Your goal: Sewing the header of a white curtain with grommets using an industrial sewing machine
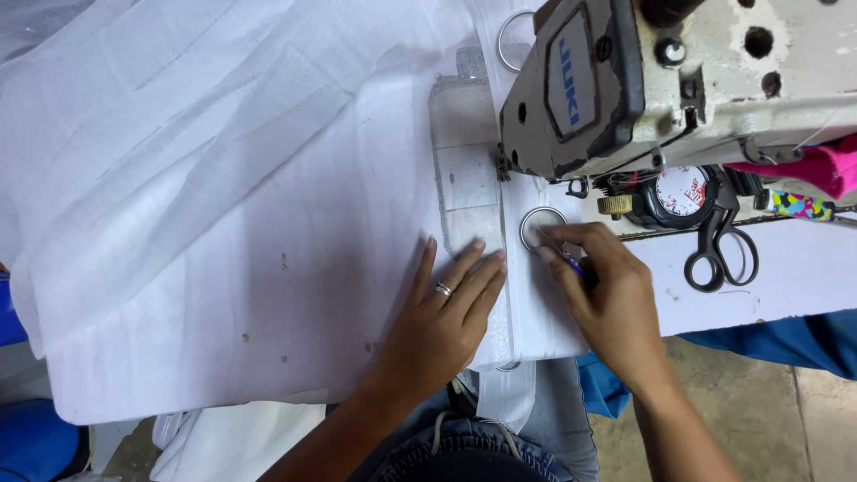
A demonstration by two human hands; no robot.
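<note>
White table (786,277) is mostly buried under sheer white fabric (178,161), sewing machine (661,80) top right. Left hand (442,317) lies flat, fingers spread, pressing the white tape (536,312); right hand (603,295) pinches a metal ring (542,228) there, gripping a small blue tool. Scissors (719,250) just beside.

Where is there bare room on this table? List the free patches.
Free: white table top right of the scissors, up to the blue cloth. Left of the left hand: flat white fabric only. Crowded: around the metal ring, right hand, sewing machine.

White worktable (786,277) above a grey concrete floor (777,419).
</note>
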